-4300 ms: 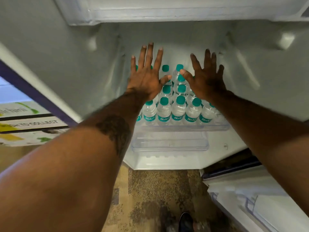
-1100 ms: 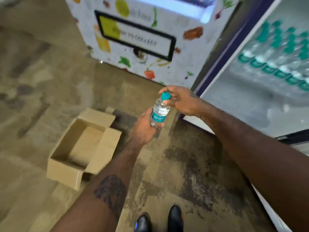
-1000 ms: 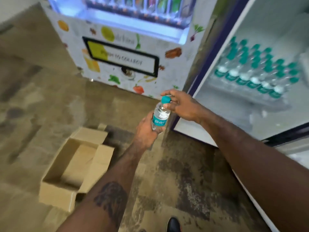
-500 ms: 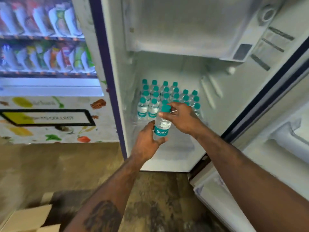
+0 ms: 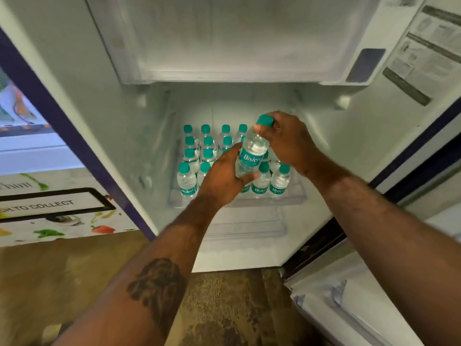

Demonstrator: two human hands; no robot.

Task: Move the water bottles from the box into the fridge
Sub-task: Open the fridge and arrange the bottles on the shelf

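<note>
A clear water bottle [image 5: 252, 151] with a teal cap and teal label is held tilted above the fridge shelf. My left hand [image 5: 224, 177] grips its lower body. My right hand [image 5: 287, 141] pinches it at the neck and cap. Below and behind it, several upright bottles of the same kind [image 5: 197, 156] stand in rows on the clear shelf [image 5: 294, 199] inside the open white fridge [image 5: 104, 101]. My hands hide the middle bottles. The box is out of view.
The freezer compartment [image 5: 237, 38] hangs above the shelf. The open fridge door [image 5: 349, 303] lies at the lower right. A vending machine front [image 5: 50, 203] stands to the left. Patterned floor [image 5: 237, 308] lies below.
The view turned from the floor and cardboard box to the fridge. Both hands carried the bottle into the fridge, over the rows of bottles.
</note>
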